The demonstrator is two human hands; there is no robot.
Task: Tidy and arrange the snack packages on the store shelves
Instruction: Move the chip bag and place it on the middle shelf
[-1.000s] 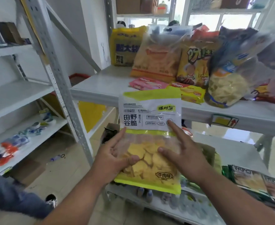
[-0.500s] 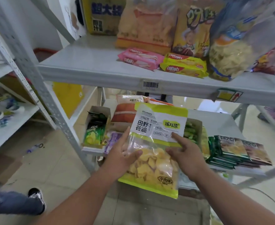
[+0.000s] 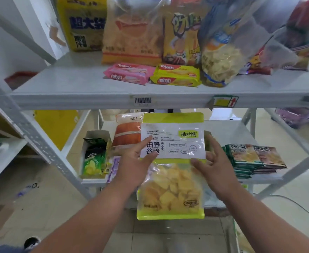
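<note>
I hold a lime-and-white snack bag [image 3: 172, 172] with yellow crisps upright in front of the lower shelf [image 3: 228, 132]. My left hand [image 3: 133, 168] grips its left edge, thumb across the white label. My right hand [image 3: 217, 167] pinches its right edge with the thumb in front and the fingers behind. Behind the bag on the lower shelf stand an orange-and-white bag [image 3: 127, 132] and an open box of green packets [image 3: 93, 156]. A stack of green-edged packets [image 3: 250, 159] lies at the right of that shelf.
The upper shelf [image 3: 77, 88] carries a pink wafer pack [image 3: 128, 73], a yellow wafer pack [image 3: 175, 75] and several tall bags behind them, such as a yellow bag [image 3: 82, 24]. A grey upright [image 3: 27, 125] runs down the left. A shoe [image 3: 30, 242] shows on the tiled floor.
The bag has straightened from a tilt to upright and moved toward the lower shelf. Both hands have slid up to the white label, and the view has moved closer to the shelves.
</note>
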